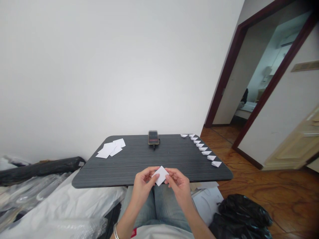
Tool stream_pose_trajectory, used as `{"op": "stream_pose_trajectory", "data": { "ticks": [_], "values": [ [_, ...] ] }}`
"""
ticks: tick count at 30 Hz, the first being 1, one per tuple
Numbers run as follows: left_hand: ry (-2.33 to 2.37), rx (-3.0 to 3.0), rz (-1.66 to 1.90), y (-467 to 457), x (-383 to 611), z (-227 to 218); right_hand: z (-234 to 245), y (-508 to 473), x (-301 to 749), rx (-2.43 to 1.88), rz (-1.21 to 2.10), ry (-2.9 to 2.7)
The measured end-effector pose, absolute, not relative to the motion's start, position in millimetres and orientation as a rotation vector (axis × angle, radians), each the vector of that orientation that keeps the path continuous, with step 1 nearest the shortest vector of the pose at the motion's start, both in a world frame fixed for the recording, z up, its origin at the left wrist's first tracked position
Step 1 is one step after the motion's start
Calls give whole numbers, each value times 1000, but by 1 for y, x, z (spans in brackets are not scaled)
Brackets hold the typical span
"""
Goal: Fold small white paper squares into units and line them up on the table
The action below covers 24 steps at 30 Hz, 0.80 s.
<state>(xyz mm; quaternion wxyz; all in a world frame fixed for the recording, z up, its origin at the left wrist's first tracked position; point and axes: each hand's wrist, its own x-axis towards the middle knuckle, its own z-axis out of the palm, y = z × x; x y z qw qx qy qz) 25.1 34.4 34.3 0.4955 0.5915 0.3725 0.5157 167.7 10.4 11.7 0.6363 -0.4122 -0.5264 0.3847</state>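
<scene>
A small white folded paper (161, 175), diamond-shaped from here, is held up just over the front edge of the dark table (139, 159). My left hand (144, 179) pinches its left corner, thumb on the near face and fingers behind. On the opposite corner my right hand (178, 181) grips in the same way. Loose white paper sheets (107, 150) overlap at the table's left. Along the right edge runs a row of several small folded white papers (203, 149), with one more folded paper (184, 135) beside its far end.
A phone-like device (153, 137) with a cable stands at the table's back, near the white wall (124, 66). Black plastic bags (241, 215) lie on the wooden floor to the right. Plastic-wrapped items (62, 205) are heaped on the left. A doorway (249, 76) opens at the right.
</scene>
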Motion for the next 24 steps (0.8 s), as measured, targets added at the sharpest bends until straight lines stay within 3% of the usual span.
{"op": "stream_pose_trajectory", "data": {
  "ticks": [6,24],
  "values": [
    [894,1389,1244,35,26,36,7,13,167,-931,815,-1193],
    [776,1409,1103,35,26,37,12,14,169,-812,1159,-1066]
  ]
}}
